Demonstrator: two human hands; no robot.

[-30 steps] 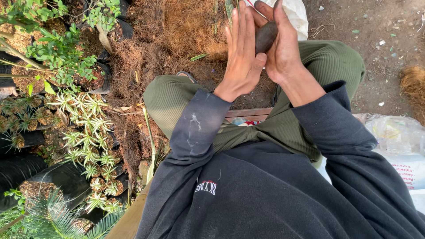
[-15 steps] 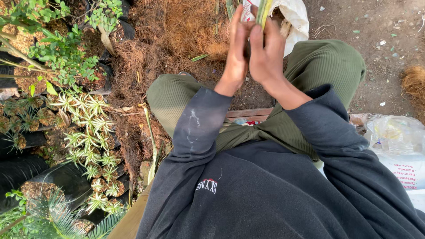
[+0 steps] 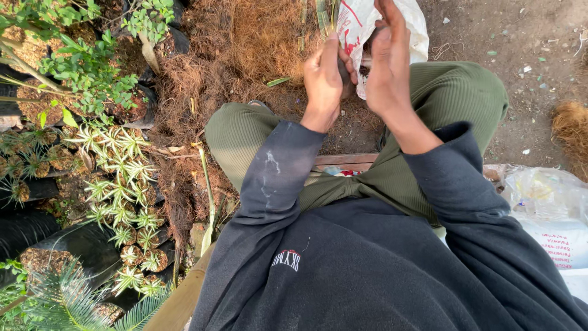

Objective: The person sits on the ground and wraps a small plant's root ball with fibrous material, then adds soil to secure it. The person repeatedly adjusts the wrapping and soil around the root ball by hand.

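My left hand (image 3: 323, 83) and my right hand (image 3: 387, 67) are raised together over my knees. Between the palms sits a small dark object (image 3: 351, 75), mostly hidden; the left fingers curl round it and the right palm presses on it with the fingers straight. Just behind the hands lies a white sack (image 3: 367, 21) with red print. Some green stalks (image 3: 324, 12) stand up beside it. I sit with my legs in green trousers (image 3: 465, 98) and wear a dark sweater.
A heap of brown dry fibre (image 3: 245, 49) lies ahead on the left. Small potted plants in black bags (image 3: 122, 196) crowd the left side. A wooden board (image 3: 343, 160) lies under my legs. Clear plastic bags (image 3: 545, 196) lie on bare soil on the right.
The hands have parted slightly and dropped a little in view. More of the white sack shows behind them. The dark object stays between the palms.
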